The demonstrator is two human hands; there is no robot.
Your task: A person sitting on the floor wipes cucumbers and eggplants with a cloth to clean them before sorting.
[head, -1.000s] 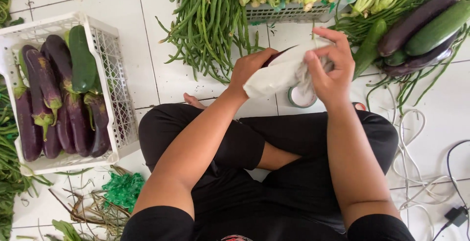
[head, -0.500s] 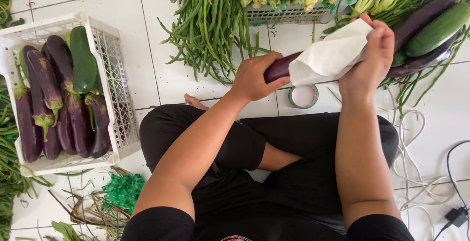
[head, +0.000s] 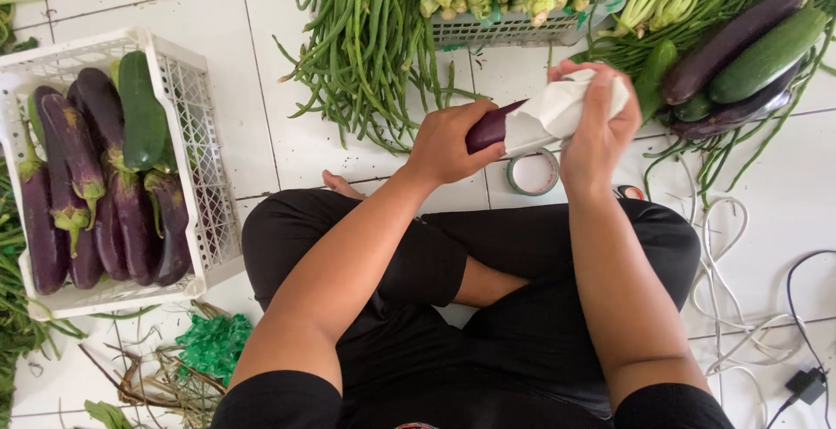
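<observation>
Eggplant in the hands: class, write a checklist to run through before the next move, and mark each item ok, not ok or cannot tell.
1. Left hand grips the eggplant firmly: ok.
2. Right hand holds the white paper against the eggplant: ok.
3. Paper covers the whole eggplant: not ok, the dark end by the left hand is bare.
4. Tape roll within easy reach: ok, it lies on the floor just below the hands.
5. Crate has room for another: cannot tell, eggplants and a cucumber fill most of what shows.
6. Cables clear of the hands: ok, they lie off by the right knee.
</observation>
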